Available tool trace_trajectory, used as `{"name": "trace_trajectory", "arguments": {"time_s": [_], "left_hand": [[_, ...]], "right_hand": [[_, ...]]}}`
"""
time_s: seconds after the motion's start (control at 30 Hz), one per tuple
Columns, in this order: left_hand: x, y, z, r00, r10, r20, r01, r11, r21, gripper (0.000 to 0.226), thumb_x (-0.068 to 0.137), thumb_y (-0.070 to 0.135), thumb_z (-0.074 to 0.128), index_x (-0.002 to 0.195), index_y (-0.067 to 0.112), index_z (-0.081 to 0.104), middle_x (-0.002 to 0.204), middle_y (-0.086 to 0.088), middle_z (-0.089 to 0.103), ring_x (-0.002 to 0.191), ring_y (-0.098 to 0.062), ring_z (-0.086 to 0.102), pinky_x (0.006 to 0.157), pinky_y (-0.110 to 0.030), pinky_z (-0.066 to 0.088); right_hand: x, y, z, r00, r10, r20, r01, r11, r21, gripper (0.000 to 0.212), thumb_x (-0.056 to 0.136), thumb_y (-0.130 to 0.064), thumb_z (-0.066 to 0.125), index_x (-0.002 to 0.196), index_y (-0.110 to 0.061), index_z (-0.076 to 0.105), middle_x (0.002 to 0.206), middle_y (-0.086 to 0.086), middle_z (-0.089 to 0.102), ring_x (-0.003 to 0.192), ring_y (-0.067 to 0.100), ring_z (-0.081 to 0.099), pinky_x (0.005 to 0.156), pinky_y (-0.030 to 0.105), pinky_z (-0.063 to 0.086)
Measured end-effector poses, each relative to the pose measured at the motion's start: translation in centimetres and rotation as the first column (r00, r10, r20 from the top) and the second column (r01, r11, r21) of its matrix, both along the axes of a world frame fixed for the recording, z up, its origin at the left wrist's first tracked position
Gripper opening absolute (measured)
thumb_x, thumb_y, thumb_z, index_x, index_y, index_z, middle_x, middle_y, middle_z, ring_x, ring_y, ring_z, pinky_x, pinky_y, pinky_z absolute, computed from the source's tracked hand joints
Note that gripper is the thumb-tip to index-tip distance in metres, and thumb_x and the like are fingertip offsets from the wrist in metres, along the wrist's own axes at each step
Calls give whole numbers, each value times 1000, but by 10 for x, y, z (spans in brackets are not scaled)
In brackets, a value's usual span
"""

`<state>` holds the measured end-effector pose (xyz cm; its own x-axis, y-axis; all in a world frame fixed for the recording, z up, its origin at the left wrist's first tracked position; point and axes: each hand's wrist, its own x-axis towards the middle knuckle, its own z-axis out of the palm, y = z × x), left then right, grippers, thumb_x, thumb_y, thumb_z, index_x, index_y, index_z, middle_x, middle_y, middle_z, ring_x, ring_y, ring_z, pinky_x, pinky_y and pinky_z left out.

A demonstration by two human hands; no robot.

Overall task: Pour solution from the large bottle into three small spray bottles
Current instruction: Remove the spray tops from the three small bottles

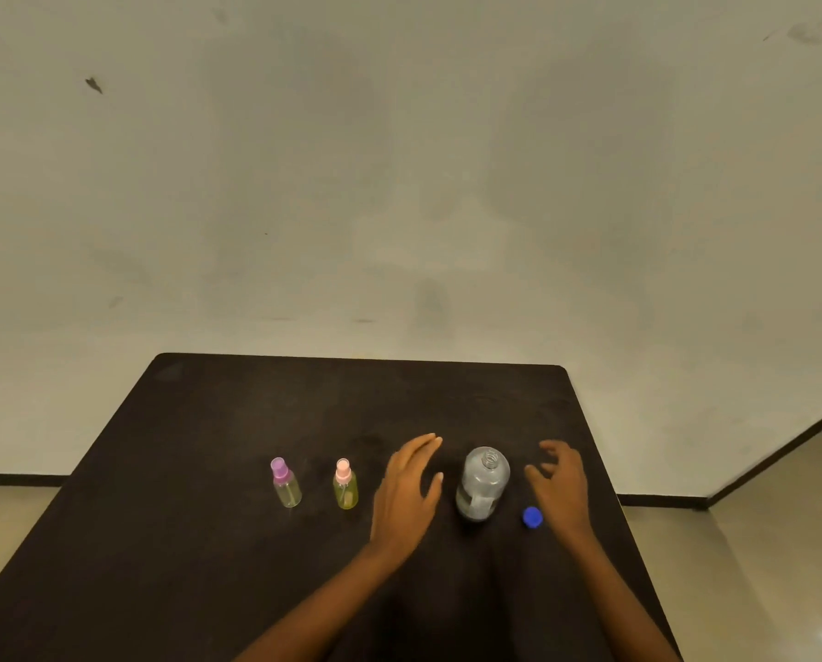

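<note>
one purple-topped spray bottle (285, 484), one pink-topped spray bottle (345, 487), one blue cap (533, 517). the one large bottle (483, 484) stands upright, mouth up. left hand (409, 489) and right hand (562, 484) flank it, fingers spread, empty.

A black table (198, 470) with rounded far corners carries a row of upright bottles across its middle. From the left stand a purple-capped spray bottle (286, 487) and a pink-capped spray bottle (345, 489), both holding yellowish liquid, and well to their right a large clear bottle (483, 484) with its neck uncapped. A blue cap (533, 517) lies on the tabletop just right of the large bottle.
</note>
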<state>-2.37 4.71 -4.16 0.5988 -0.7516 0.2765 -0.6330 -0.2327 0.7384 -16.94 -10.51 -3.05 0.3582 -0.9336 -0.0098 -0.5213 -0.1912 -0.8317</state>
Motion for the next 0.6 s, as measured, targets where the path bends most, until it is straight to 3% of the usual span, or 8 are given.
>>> {"name": "trace_trajectory", "arguments": {"time_s": [0.13,0.27,0.33,0.4,0.47,0.5,0.6], "left_hand": [[19,12,-9,982,158,-101,-163,986,-42,43,83,7,64,125,11,54,131,-7,53,121,-17,50,104,-25,36],[25,11,-11,954,148,-260,-137,989,59,49,85,8,62,132,9,47,139,-4,45,129,-15,42,103,-17,30],[28,7,-12,944,145,-295,-107,984,141,50,84,6,62,132,8,47,136,-4,47,128,-17,43,104,-19,29],[30,3,-14,935,146,-323,-73,971,228,37,83,10,62,120,13,56,120,-2,56,118,-18,52,98,-22,37],[32,2,-17,929,142,-342,-59,969,241,11,83,14,60,88,24,61,94,0,64,96,-22,63,81,-24,46],[33,2,-18,929,151,-339,-70,969,239,9,84,13,59,81,23,61,85,1,64,86,-20,64,75,-23,47],[33,6,-16,924,211,-318,-140,962,233,10,86,11,57,93,12,64,83,3,64,80,-12,61,77,-22,46]], "right_hand": [[20,18,29,989,98,113,-82,987,-136,31,81,2,62,110,-8,57,114,7,52,97,19,55,77,27,45],[45,42,38,962,205,182,-171,967,-187,23,80,5,62,98,-8,61,103,9,59,91,20,60,79,28,49],[56,55,39,948,267,176,-230,952,-203,25,79,7,62,91,-14,59,96,2,59,84,13,60,73,18,48],[63,67,37,935,326,138,-306,941,-146,25,79,8,60,91,-14,59,92,-4,57,78,8,59,67,10,46],[66,76,29,921,372,113,-370,928,-36,26,80,8,59,93,-15,59,94,-4,57,79,8,59,69,9,45],[67,80,23,917,384,109,-387,922,6,28,80,8,58,92,-17,58,97,0,59,81,9,59,70,9,46],[67,86,8,919,389,64,-394,913,108,30,79,6,58,95,-19,57,105,6,59,93,16,60,74,13,47]]}}
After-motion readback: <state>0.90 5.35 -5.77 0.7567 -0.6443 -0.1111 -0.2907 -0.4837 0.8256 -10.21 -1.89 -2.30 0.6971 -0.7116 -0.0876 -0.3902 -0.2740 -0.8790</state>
